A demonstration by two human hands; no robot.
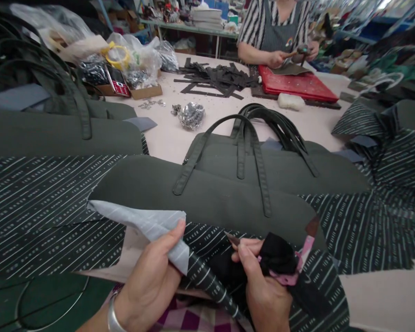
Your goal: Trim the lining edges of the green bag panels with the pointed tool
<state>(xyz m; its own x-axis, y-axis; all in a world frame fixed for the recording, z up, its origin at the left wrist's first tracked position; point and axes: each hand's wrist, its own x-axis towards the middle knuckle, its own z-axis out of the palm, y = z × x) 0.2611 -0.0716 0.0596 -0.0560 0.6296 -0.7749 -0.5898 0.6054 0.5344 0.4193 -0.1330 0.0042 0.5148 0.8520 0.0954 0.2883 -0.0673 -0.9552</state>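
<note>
My left hand [155, 272], with a silver bangle at the wrist, is closed on the grey-white backing [138, 219] of the striped lining fabric, thumb on top. My right hand [262, 281] pinches a small pointed blade [233, 240] and has a black and pink cloth-wrapped tool [281, 258] in its grip; the tool's exact shape is partly hidden. In front of both hands lies a dark green bag panel [210, 193] with a curved strap handle [224, 124]. Its black lining with white stripes [210, 276] spreads under my hands.
More bag panels with handles [283, 170] lie behind and at the left. Beyond are dark strips [217, 76], a bag of metal parts [191, 115] and a red board [297, 85], where another person's hands work with a tool. Plastic bags [134, 60] stand back left.
</note>
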